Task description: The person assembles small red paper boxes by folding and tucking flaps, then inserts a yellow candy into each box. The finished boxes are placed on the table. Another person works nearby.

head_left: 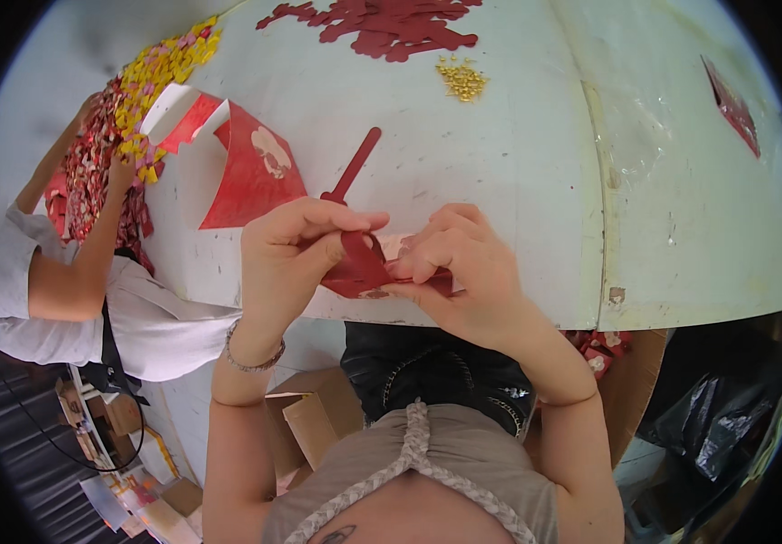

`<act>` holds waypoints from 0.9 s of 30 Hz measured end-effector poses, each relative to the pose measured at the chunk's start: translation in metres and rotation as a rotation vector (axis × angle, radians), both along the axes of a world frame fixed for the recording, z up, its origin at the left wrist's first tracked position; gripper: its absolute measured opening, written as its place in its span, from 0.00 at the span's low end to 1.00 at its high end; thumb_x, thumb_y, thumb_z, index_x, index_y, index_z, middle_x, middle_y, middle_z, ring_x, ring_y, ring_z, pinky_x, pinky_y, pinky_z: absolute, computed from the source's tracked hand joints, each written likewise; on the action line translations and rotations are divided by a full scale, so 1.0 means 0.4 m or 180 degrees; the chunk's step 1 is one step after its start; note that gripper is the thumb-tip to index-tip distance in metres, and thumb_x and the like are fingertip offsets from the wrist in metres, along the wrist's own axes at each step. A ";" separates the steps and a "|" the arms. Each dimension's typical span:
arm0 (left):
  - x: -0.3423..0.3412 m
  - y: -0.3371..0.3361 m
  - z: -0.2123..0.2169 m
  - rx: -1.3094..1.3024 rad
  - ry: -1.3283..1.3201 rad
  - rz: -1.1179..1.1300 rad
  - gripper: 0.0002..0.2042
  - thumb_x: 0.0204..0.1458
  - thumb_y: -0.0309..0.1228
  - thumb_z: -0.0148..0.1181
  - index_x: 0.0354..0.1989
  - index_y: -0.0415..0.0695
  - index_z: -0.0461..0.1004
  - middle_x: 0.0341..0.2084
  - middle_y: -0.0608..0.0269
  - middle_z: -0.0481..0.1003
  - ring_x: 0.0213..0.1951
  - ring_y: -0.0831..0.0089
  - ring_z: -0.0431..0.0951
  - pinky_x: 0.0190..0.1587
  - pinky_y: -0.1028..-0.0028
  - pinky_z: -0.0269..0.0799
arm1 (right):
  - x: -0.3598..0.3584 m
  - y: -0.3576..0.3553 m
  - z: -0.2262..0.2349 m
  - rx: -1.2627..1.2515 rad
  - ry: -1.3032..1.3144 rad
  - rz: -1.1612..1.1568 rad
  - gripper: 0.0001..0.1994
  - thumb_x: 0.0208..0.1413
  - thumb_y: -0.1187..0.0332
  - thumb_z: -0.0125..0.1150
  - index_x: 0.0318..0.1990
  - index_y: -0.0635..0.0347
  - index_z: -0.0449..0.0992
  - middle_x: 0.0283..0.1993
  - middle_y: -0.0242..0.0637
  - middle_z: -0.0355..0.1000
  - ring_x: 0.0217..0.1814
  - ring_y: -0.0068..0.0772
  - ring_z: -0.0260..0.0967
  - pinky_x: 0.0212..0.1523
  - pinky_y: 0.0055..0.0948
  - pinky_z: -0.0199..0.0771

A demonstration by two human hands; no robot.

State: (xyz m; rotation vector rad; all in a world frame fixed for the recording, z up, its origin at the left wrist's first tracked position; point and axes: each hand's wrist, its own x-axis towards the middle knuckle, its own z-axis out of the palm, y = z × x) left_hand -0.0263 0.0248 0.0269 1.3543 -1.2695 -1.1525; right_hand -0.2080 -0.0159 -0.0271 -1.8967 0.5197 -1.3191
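Observation:
Both my hands hold a small folded red card box (354, 272) over the front edge of the white table (518, 172). My left hand (296, 245) pinches its left side between thumb and fingers, beside a curled flap. On the other side my right hand (463, 272) has its fingers bent over the top edge and its thumb along the front. The fingers partly hide the box's inside. Just beyond my left hand lies a red strip (356, 168) with a rounded end. A larger red printed card piece (259, 168), white inside, stands bent to its left.
Farther back lie a pile of red strips (391, 27) and small gold fasteners (461, 80). At left, a co-worker (73, 263) reaches into red pieces (92, 163) and yellow pieces (160, 72). A flat red package (731, 107) lies far right. Cardboard boxes (323, 412) stand below the table.

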 end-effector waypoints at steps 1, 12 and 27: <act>-0.001 0.000 0.007 0.0185 0.0158 -0.0050 0.06 0.51 0.13 0.49 0.34 0.34 0.69 0.35 0.49 0.77 0.38 0.71 0.78 0.40 0.78 0.76 | 0.001 0.000 -0.001 -0.0001 -0.0026 0.0022 0.14 0.34 0.76 0.70 0.25 0.55 0.67 0.26 0.27 0.69 0.30 0.30 0.65 0.41 0.31 0.62; -0.016 0.032 0.001 -0.0024 0.0249 -0.0063 0.06 0.57 0.20 0.47 0.36 0.42 0.56 0.38 0.41 0.75 0.40 0.68 0.78 0.42 0.76 0.74 | 0.009 -0.006 -0.015 -0.0099 -0.0131 0.0021 0.17 0.33 0.80 0.70 0.26 0.53 0.65 0.26 0.27 0.71 0.30 0.31 0.67 0.40 0.31 0.62; 0.018 0.070 -0.022 -0.1272 -0.1571 -0.0397 0.11 0.39 0.17 0.61 0.33 0.40 0.75 0.34 0.54 0.75 0.37 0.65 0.77 0.42 0.73 0.74 | 0.019 0.009 0.011 0.0114 0.0126 -0.0079 0.13 0.36 0.80 0.69 0.31 0.57 0.74 0.28 0.30 0.68 0.30 0.32 0.65 0.33 0.27 0.65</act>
